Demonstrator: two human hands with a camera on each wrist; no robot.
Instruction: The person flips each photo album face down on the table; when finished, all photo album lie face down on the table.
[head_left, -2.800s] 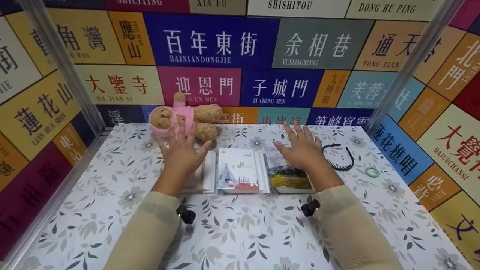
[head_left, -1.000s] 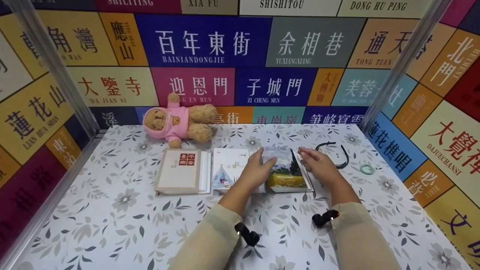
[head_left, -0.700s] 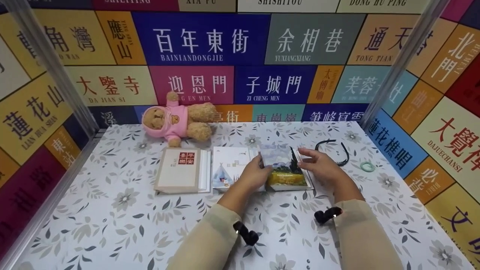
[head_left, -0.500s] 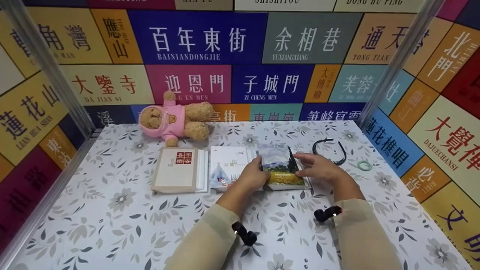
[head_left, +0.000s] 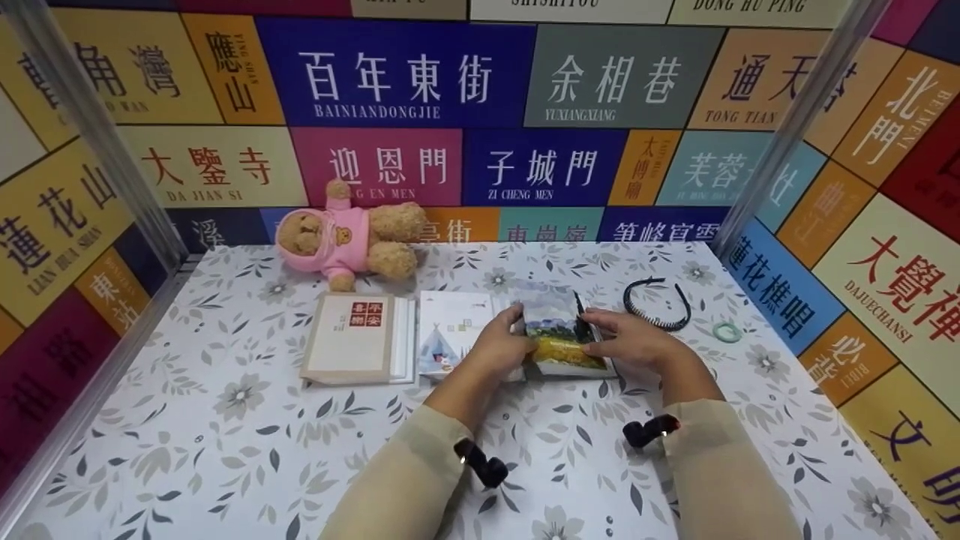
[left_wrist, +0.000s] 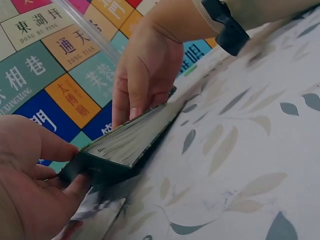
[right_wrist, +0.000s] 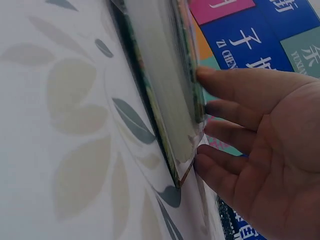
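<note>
The thin rectangular book with a painted landscape cover (head_left: 559, 334) sits between both hands on the floral-patterned white tabletop (head_left: 225, 442), its far edge tilted up off the surface while the near edge stays down. The left hand (head_left: 501, 346) grips its left edge, thumb on the cover and fingers curled beneath, and the right hand (head_left: 634, 341) holds the right edge with fingers (right_wrist: 235, 87) nearly straight against the page block. Just left of it lies a white book with a tent drawing (head_left: 450, 330), then a beige book with a red seal (head_left: 352, 345); a black toothed headband (head_left: 658, 304) lies near on the right.
</note>
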